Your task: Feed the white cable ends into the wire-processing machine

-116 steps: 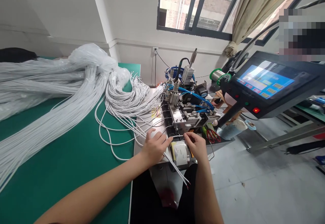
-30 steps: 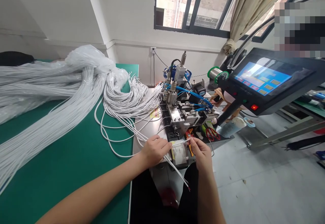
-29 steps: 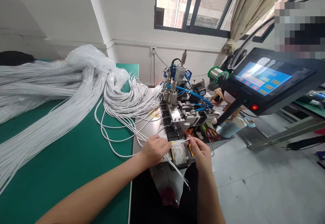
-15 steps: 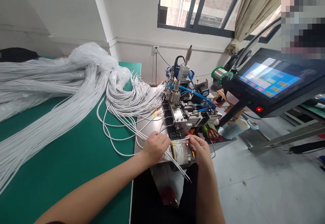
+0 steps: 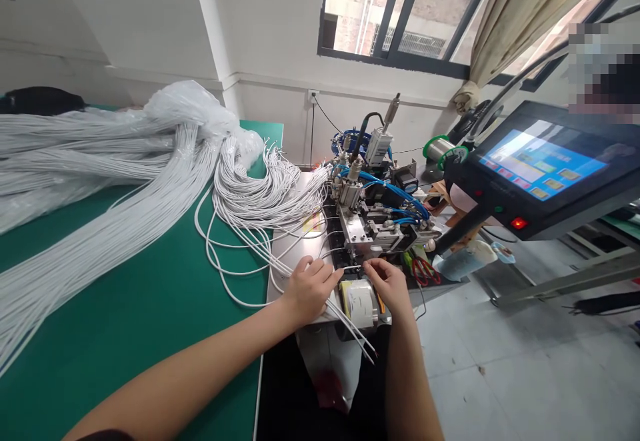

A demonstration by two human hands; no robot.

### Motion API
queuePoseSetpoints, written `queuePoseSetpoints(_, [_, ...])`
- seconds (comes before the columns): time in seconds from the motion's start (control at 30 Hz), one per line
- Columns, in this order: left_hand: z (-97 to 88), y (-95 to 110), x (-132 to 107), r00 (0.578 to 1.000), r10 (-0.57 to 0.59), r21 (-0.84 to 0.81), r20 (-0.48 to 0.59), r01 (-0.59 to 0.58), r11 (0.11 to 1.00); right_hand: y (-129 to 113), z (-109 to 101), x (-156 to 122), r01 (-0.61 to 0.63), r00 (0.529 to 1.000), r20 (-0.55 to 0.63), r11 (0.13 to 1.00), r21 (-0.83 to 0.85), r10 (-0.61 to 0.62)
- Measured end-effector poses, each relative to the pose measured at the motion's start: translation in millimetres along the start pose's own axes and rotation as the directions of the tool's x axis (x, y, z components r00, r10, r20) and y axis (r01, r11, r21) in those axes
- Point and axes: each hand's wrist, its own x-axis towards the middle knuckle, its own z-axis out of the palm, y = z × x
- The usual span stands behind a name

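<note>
My left hand (image 5: 309, 289) is closed round a few thin white cables (image 5: 351, 326), whose free ends stick out below it toward my lap. One white cable (image 5: 352, 268) stretches from my left fingertips to my right hand (image 5: 388, 284), which pinches its end. That cable lies over the dark front track of a bench machine (image 5: 354, 218) with metal cylinders and blue air tubes. Just below it sits a motor-like metal cylinder (image 5: 361, 304) with a white label. My right fingers hide the cable's tip.
Bundles of white cable (image 5: 150, 221), partly in clear plastic, cover the green table (image 5: 165, 341) at left. A lit touch screen (image 5: 543, 164) stands at right, with a solder-wire spool (image 5: 445, 152) beside it. Red-handled scissors (image 5: 425, 270) lie near the machine. Another person, blurred out, is at far right.
Both hands have moved slightly up and forward, carrying the stretched cable from above the labelled cylinder onto the machine's front track. The camera view has shifted a little.
</note>
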Motion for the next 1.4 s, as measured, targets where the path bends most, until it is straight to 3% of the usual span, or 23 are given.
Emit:
queuePoseSetpoints(0.23, [1.4, 1.4, -0.6, 0.997, -0.057, 0.019, 0.052, 0.056, 0.998, 14.5, 6.5, 8.8, 0.027, 0.993, 0.109, 0.982, 0.187, -0.048])
queuePoseSetpoints(0.47, [1.4, 1.7, -0.4, 0.994, -0.088, 0.010, 0.070, 0.087, 0.996, 25.9, 17.3, 12.7, -0.181, 0.977, 0.183, 0.881, 0.437, 0.110])
queuePoseSetpoints(0.6, [1.8, 2.4, 0.2, 0.994, -0.096, 0.011, 0.045, 0.095, 0.995, 25.4, 20.9, 11.4, -0.231, 0.969, 0.189, 0.842, 0.487, 0.157])
queuePoseSetpoints(0.93, [0.6, 3.7, -0.1, 0.991, -0.131, 0.022, 0.037, 0.130, 0.991, 22.6, 16.7, 7.9, -0.186, 0.981, 0.128, 0.883, 0.430, 0.144])
queuePoseSetpoints(1.17, [1.4, 3.6, 0.1, 0.977, -0.211, 0.023, 0.038, 0.210, 0.977, 2.9, -13.7, -20.4, -0.043, 0.994, -0.090, 0.987, 0.155, 0.057])
queuePoseSetpoints(1.27, [-0.3, 3.6, 1.1, 0.976, -0.216, 0.010, 0.036, 0.215, 0.976, -18.5, -29.3, -43.3, -0.040, 0.999, -0.014, 0.999, 0.036, 0.040])
queuePoseSetpoints(1.33, [-2.3, 3.4, 1.7, 0.982, -0.188, -0.013, 0.031, 0.189, 0.982, -33.8, -36.6, -58.1, -0.001, 0.992, 0.129, 1.000, -0.027, 0.004])
queuePoseSetpoints(1.4, [-4.5, 3.0, 2.2, 0.986, -0.167, -0.036, 0.022, 0.167, 0.985, -45.4, -39.9, -70.1, 0.062, 0.951, 0.307, 0.996, -0.064, -0.039])
